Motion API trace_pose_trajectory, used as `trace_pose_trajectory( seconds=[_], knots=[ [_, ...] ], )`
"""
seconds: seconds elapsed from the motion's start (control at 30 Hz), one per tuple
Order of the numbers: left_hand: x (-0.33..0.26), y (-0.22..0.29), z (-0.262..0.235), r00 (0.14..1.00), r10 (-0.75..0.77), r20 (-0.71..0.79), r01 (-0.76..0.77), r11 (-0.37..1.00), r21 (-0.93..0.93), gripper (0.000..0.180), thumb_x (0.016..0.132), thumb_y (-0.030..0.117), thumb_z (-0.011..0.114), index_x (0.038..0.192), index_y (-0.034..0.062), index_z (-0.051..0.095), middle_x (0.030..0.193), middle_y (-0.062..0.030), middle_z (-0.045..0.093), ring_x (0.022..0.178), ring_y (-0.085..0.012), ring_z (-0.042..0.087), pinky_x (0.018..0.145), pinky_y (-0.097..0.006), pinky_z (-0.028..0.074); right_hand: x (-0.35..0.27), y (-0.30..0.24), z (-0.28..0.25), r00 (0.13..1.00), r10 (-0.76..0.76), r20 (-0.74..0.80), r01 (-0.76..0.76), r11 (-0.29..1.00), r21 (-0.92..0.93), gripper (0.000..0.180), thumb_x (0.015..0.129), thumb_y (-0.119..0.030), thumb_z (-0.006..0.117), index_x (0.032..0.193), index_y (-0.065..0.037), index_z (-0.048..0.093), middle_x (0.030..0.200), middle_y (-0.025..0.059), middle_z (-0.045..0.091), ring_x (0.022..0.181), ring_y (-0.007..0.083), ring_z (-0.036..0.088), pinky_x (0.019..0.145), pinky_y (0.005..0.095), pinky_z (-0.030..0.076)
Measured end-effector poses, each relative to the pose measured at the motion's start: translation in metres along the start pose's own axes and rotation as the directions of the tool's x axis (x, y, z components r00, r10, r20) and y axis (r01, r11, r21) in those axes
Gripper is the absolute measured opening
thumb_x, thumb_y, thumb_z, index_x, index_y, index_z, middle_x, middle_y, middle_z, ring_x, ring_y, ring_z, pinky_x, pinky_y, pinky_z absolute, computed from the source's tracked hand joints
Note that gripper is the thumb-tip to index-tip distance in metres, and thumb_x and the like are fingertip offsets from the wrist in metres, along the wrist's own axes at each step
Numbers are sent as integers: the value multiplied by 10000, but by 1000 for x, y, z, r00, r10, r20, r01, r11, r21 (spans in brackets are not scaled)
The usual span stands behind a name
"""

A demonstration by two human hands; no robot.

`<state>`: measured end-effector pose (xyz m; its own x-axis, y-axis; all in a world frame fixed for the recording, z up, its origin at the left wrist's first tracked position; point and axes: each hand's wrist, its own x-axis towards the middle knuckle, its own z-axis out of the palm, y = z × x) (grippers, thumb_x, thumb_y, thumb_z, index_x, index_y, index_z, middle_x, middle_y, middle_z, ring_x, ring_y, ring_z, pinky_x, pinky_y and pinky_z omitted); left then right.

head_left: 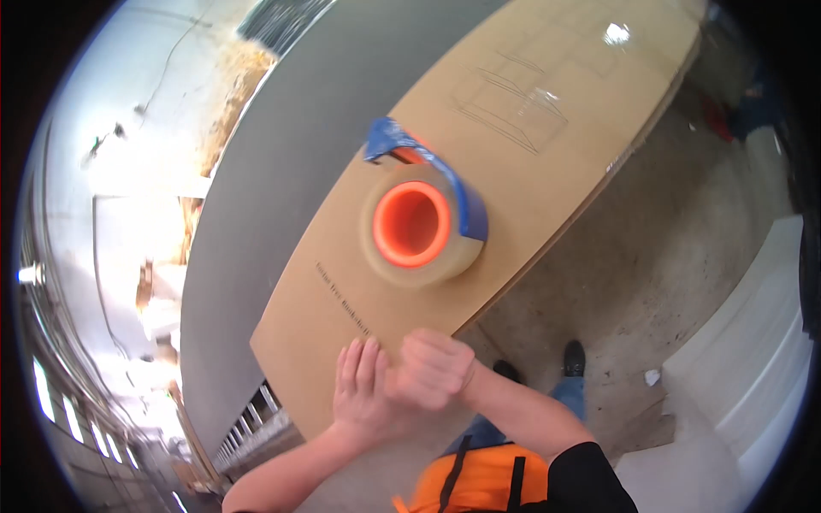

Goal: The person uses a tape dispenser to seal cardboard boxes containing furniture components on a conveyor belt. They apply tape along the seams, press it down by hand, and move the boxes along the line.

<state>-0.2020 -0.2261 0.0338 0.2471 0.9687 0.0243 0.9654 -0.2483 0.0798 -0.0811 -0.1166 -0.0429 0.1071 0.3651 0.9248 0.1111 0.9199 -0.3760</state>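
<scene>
A long brown cardboard box (pixel 530 145) lies flat in front of me, reaching away to the upper right. A tape dispenser (pixel 423 218) with an orange core, a clear tape roll and a blue frame rests on it near my end. My left hand (pixel 359 389) lies flat with fingers together on the near edge of the box. My right hand (pixel 436 368) is curled into a fist beside it, pressing on the same edge. Whether the fist holds anything is hidden.
A grey surface (pixel 282 197) runs along the left of the box. A dirty concrete floor (pixel 650 256) lies to the right, with my dark shoes (pixel 573 357) on it. A white ledge (pixel 753 342) stands at the right. An orange vest (pixel 483 483) shows below.
</scene>
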Motion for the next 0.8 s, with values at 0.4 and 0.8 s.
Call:
trace_pose_trajectory(
  seconds=[0.4,0.8],
  knots=[
    [-21,-21,6,998,6,70,-19,983,185,573,860,179,523,1386,-39,455,1467,-218,411,1395,-399,347,1183,-521,266,164,125,-12,-103,744,660,-699,418,-581,701,695,-186,715,1321,48,503,1167,179,577,1012,256,588,893,322,461],
    [-35,-15,28,970,-218,-110,192,960,-204,764,804,193,672,1461,-25,348,1494,-194,346,1400,-389,328,1170,-450,308,196,-44,8,-11,728,685,-833,372,-409,775,689,-115,683,1431,-30,476,1311,179,568,1160,258,601,974,361,478]
  ],
)
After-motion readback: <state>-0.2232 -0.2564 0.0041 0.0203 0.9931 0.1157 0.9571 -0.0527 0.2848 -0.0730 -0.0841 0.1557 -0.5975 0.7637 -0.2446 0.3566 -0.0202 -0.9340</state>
